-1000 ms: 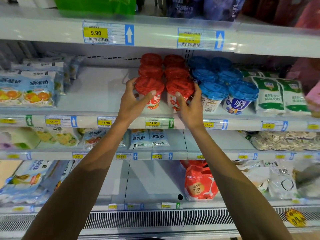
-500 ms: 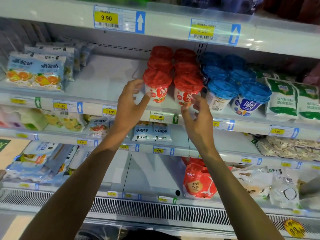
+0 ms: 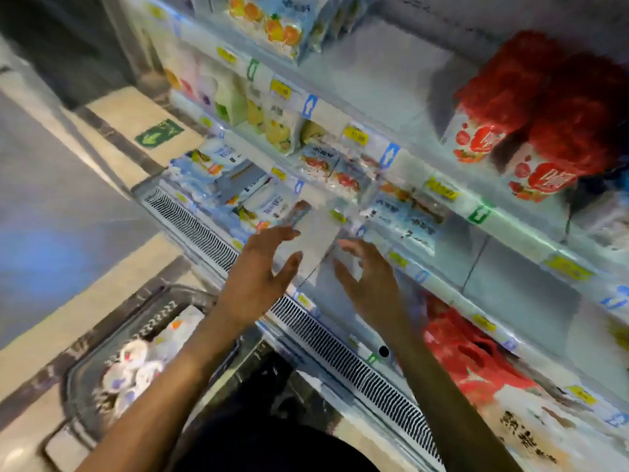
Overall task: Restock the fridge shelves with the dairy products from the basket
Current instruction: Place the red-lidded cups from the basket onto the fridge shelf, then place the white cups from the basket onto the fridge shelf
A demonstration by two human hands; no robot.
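The view is tilted and blurred. Red-lidded yogurt cups [image 3: 531, 127] stand in two rows on a fridge shelf [image 3: 384, 73] at the upper right. My left hand [image 3: 258, 277] and my right hand [image 3: 371, 284] hover empty with fingers spread, in front of the lower shelves and well below the cups. A dark basket [image 3: 85, 369] sits on the floor at the lower left. It holds white dairy packs [image 3: 136, 369].
Pouches of milk drinks [image 3: 269, 25] fill the left parts of the shelves. A red bag [image 3: 473, 362] lies on the bottom shelf at right. A vent grille [image 3: 340, 356] runs along the fridge's base. The tiled floor [image 3: 51, 206] with a green arrow sticker [image 3: 158, 133] lies left.
Both hands let go of the red-lidded cups and dropped away from that shelf. My head swung down and left, bringing the basket and floor into view.
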